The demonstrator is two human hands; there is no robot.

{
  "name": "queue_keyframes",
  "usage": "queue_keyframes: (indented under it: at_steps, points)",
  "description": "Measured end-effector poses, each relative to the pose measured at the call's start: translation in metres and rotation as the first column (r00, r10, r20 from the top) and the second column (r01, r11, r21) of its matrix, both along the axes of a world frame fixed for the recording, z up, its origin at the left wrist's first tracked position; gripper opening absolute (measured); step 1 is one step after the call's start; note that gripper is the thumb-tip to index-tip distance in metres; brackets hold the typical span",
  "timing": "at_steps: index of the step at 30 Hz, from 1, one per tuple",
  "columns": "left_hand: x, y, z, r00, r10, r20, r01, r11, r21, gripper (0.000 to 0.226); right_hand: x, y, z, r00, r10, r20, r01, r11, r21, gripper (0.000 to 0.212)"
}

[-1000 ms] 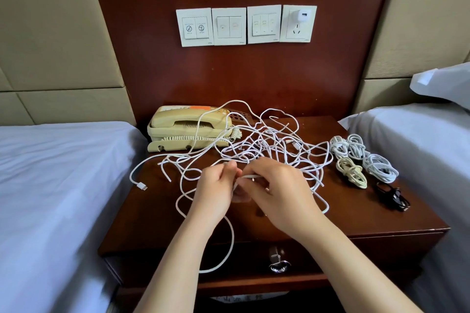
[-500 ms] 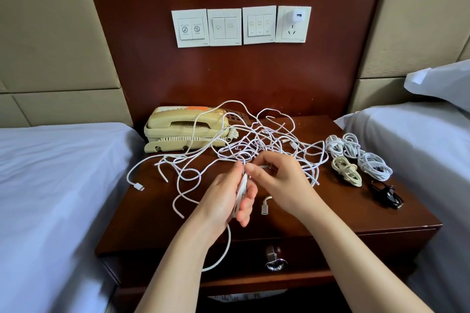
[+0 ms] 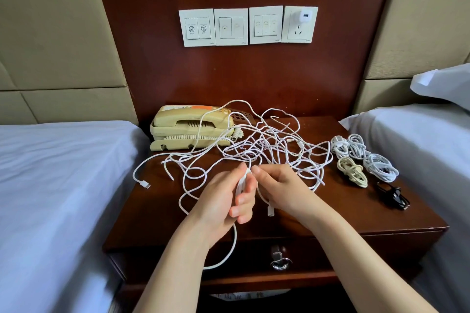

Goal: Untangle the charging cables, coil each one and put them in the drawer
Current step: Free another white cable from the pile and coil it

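Our left hand (image 3: 223, 201) has its grip closed around a few white loops of cable (image 3: 240, 185), with a longer loop hanging down past the near edge of the bench (image 3: 381, 216) in front of the drawer (image 3: 254, 259). Our right hand (image 3: 282, 185) pinches the same cable just beside the left fingertips, and one plug end (image 3: 270, 211) dangles under it. The tangle (image 3: 267, 145) of white cables lies spread across the middle of the bench, reaching over the phone (image 3: 188, 127) at far left; we cannot count the strands in it. One loose plug (image 3: 145, 184) lies at the left edge. On the right sit five finished coils: three white (image 3: 356, 147), one cream (image 3: 352, 173) and one black (image 3: 393, 194). The drawer is shut, a key (image 3: 279, 259) in its lock. Two beds flank the bench, one (image 3: 50, 173) left and one (image 3: 419, 140) right.
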State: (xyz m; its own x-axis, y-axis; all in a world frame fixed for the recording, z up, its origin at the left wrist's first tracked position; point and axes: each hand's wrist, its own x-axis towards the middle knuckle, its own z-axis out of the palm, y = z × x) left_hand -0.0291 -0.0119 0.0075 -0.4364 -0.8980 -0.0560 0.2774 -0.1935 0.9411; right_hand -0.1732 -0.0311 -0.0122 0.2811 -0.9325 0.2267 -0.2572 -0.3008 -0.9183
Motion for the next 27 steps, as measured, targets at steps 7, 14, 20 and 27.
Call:
queue_keyframes:
  at_steps: [7,14,20,27]
  points:
    - [-0.004,-0.007,0.001,0.955,0.221,-0.196,-0.209,0.974,0.083,0.045,0.007,0.017,0.006,0.910,0.054,-0.412,-0.079,0.996,-0.044,0.028]
    - [-0.004,-0.020,0.000,0.871,0.412,-0.267,-0.364,0.907,0.211,0.045,0.018,0.029,0.011,0.665,-0.010,-0.747,-0.131,0.983,-0.130,0.015]
    - [-0.007,-0.032,-0.006,0.857,0.504,-0.108,-0.495,0.863,0.103,0.054,0.016,0.027,0.013,0.639,-0.009,-0.769,-0.187,0.968,-0.167,0.025]
    - [-0.010,-0.031,-0.012,0.827,0.535,0.176,-0.514,0.844,-0.150,0.054,0.008,0.024,0.014,0.745,-0.107,-0.658,-0.103,0.957,-0.272,0.017]
